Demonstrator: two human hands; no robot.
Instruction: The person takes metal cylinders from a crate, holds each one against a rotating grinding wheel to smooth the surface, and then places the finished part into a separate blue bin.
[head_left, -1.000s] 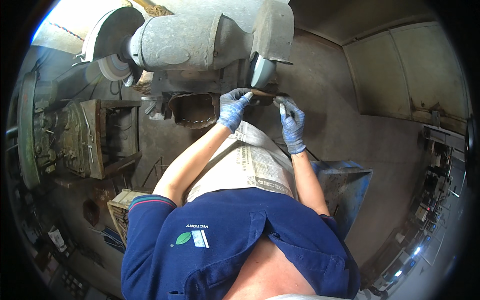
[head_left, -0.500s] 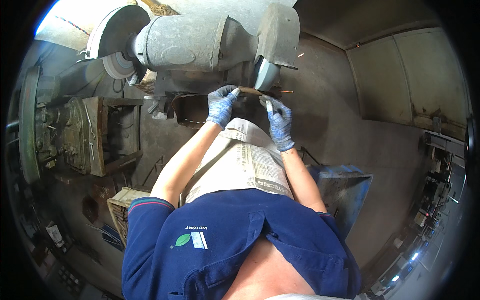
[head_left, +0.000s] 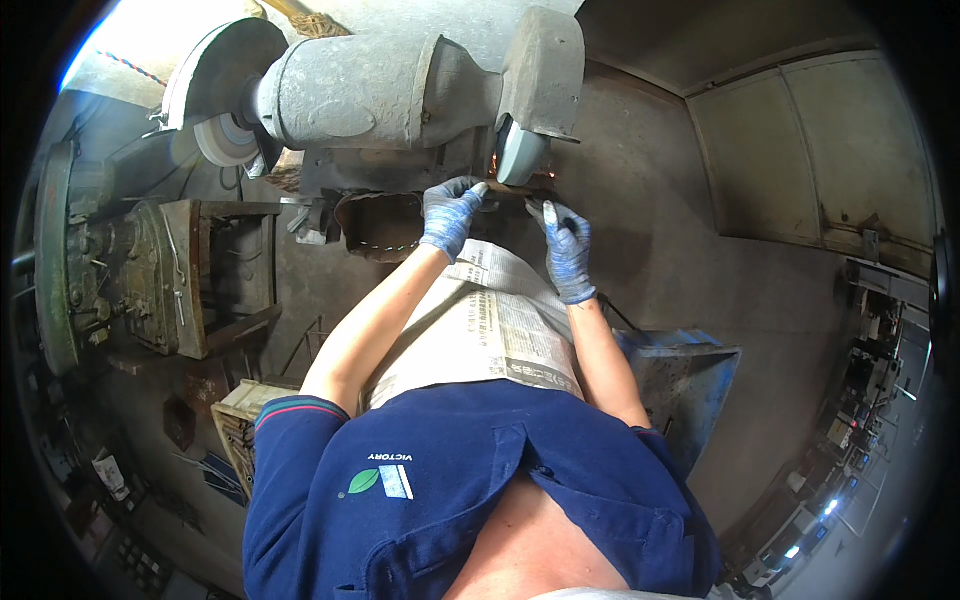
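My left hand (head_left: 453, 215), in a blue-grey work glove, is closed with thumb and fingertips pinching one end of a thin, dark brown metal strip (head_left: 510, 188). At the other end my right hand (head_left: 567, 250), gloved alike, pinches the strip between thumb and fingers. The strip lies roughly level at the lower edge of a pale grinding wheel (head_left: 523, 155), and small orange sparks show beside the wheel. Above both hands is the grey bench grinder (head_left: 350, 90), the wheel's upper part covered by its guard (head_left: 545, 75). The strip's exact shape is too dark to make out.
A second wheel (head_left: 225, 140) sits at the grinder's left end. Below the grinder is a dark, open-topped container (head_left: 380, 225). A greenish machine (head_left: 150, 275) stands at left, a wooden crate (head_left: 235, 425) lower left, a blue metal bin (head_left: 690, 385) right of my body.
The strip has shifted slightly lower and looks darker. My right hand has moved a little right and down, while sparks now glow on both sides of the wheel. The view has shifted slightly.
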